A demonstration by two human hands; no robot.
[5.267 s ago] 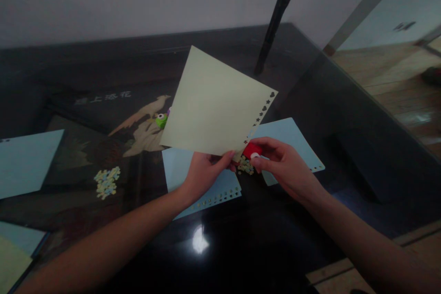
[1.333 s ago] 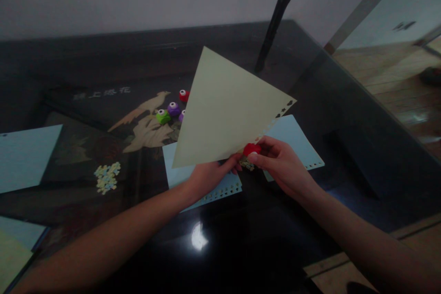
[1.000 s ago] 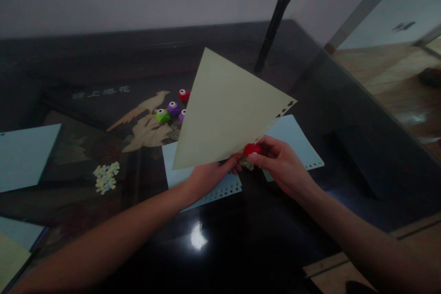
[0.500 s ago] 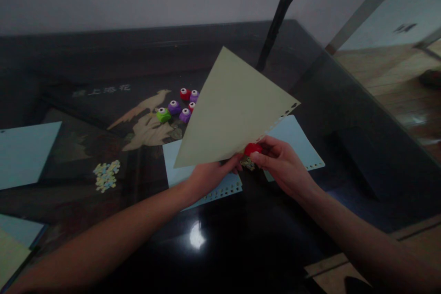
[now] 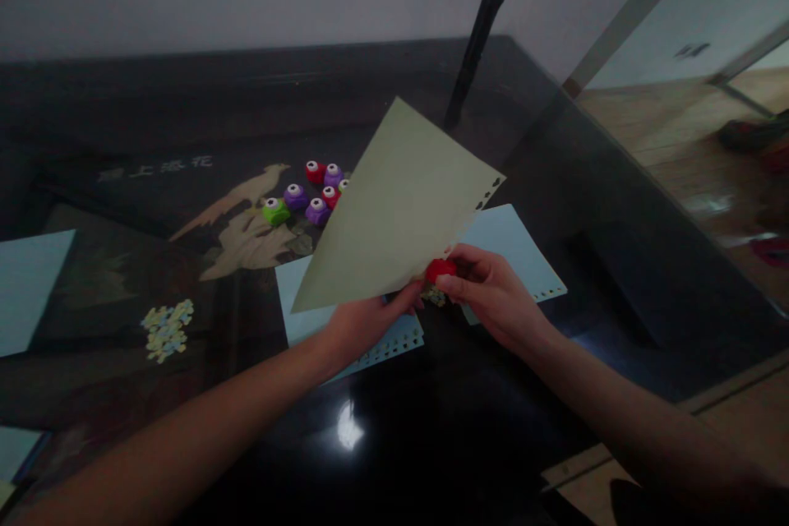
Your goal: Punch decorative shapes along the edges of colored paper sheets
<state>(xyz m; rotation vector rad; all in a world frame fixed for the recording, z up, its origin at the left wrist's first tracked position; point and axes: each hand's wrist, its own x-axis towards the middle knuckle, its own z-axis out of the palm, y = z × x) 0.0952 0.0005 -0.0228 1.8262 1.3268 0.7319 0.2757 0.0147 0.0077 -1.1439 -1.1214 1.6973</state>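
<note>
A pale yellow-green sheet of paper [image 5: 398, 205] is held tilted above the table, with a row of punched shapes along its right edge. My left hand [image 5: 376, 319] grips the sheet's lower edge from beneath, its fingers partly hidden by the paper. Between the thumb and fingers of my right hand [image 5: 490, 288] is a red craft punch [image 5: 441, 270], set at the sheet's lower edge. Below the hands lies a small heap of paper cut-outs [image 5: 435, 296]. Blue sheets with punched edges rest under my left hand [image 5: 388, 353] and beyond my right hand [image 5: 514, 251].
Several red, purple and green craft punches [image 5: 296, 197] stand behind the paper. Another pile of cut-outs [image 5: 168, 330] lies to the left, near a blue sheet [image 5: 34, 288]. A black upright bar [image 5: 481, 37] rises from the back of the dark glossy table [image 5: 394, 452].
The whole view has shifted slightly, so the table items sit a little further left. The sheet's tilt has changed a little; both hands keep their holds.
</note>
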